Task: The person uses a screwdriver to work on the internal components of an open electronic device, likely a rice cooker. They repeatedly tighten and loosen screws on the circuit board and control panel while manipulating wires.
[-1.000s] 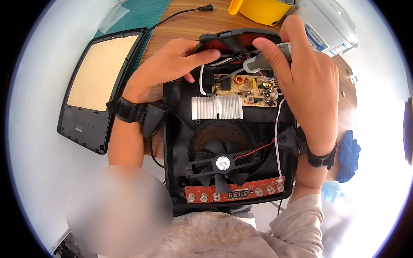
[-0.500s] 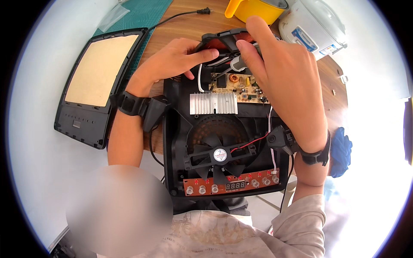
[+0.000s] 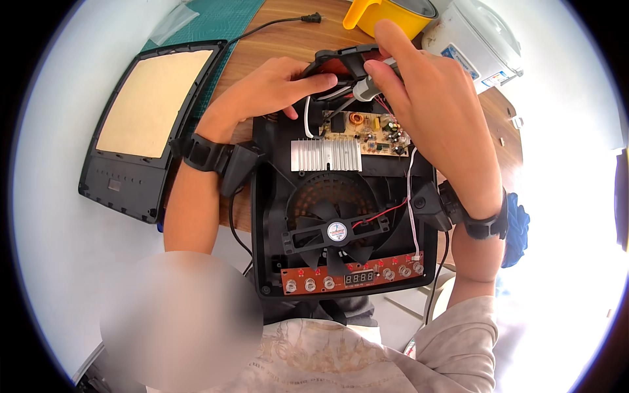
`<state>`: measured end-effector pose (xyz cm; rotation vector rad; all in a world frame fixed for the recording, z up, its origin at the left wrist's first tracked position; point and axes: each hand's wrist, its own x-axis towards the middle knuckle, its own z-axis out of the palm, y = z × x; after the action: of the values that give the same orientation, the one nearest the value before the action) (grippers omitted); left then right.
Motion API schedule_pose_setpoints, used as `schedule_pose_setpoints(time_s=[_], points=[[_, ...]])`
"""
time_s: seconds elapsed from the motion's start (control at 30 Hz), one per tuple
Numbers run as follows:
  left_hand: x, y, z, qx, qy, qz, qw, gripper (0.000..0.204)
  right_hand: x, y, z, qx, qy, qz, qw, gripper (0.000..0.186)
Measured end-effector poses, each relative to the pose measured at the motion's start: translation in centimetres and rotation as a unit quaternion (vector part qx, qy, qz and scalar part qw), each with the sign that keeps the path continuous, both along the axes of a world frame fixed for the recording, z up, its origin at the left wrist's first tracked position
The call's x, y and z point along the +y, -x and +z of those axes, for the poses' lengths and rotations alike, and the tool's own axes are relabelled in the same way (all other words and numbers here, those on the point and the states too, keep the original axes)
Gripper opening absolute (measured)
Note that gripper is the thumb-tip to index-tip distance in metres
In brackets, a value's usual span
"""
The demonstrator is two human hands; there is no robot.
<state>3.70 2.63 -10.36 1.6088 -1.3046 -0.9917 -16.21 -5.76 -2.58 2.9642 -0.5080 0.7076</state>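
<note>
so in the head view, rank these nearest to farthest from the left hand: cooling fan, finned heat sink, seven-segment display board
1. Finned heat sink: below and slightly right of the left hand.
2. Cooling fan: below the heat sink.
3. Seven-segment display board: lowest of the three.

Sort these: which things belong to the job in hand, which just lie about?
Job in hand:
- screwdriver
- raised black-framed part
- open black casing
- circuit board
- fan
- probably the separate black panel

Apparently lying about:
- yellow pot
- white lidded appliance
- crumpled blue bundle
</note>
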Motion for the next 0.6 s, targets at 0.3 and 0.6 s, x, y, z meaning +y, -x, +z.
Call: schedule_pose_setpoints(time_s=[0.3,0.6], points=[[0.1,-0.2,0.2,-0.012,-0.014,-0.001,1.000,0.057,0.3,0.6,0.5,0.019,-0.044,0.026,0.999,0.018],[-0.5,-0.8,-0.7,-0.027,-0.009,-0.031,0.999,0.057,0.5,1.3,1.0,0.028,-0.105,0.037,0.993,0.019]])
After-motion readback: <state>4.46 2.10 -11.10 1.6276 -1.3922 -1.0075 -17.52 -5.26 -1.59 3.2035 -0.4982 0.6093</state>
